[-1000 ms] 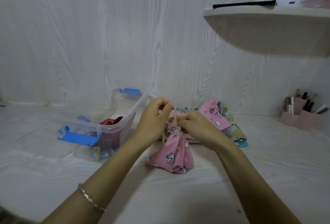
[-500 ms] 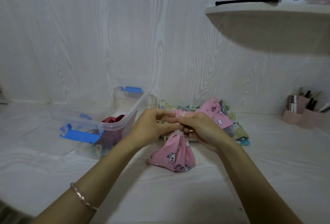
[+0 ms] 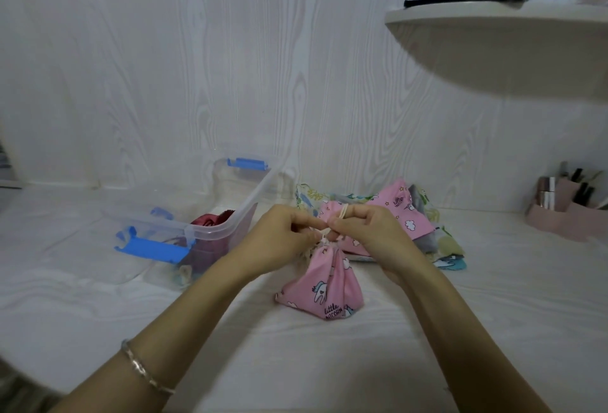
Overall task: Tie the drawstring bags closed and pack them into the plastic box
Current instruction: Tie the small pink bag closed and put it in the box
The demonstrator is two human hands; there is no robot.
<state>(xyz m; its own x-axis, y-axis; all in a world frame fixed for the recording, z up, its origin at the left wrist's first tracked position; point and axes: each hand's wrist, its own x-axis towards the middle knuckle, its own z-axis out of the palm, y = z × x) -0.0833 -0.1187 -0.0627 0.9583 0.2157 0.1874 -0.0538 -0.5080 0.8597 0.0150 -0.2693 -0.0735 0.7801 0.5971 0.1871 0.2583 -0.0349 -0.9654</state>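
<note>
A pink unicorn drawstring bag (image 3: 324, 287) stands on the white surface with its neck gathered at the top. Directly above that neck, my left hand (image 3: 283, 238) and my right hand (image 3: 368, 235) meet fingertip to fingertip, each pinching the pale drawstring cord (image 3: 342, 212). A loop of the cord shows above my right fingers. Left of my hands stands the clear plastic box (image 3: 230, 218) with blue latches; a dark red bag (image 3: 210, 218) lies inside it. Several more patterned bags (image 3: 408, 212) lie piled behind my hands.
A pink organiser (image 3: 566, 212) with small tubes sits at the far right by the wall. A white shelf (image 3: 493, 37) juts out above right, holding a black item. The box's clear lid (image 3: 144, 215) lies to the box's left.
My hands have stayed together at the bag's neck and worked the cord; they sit slightly lower and closer than a second ago. The bag has not shifted.
</note>
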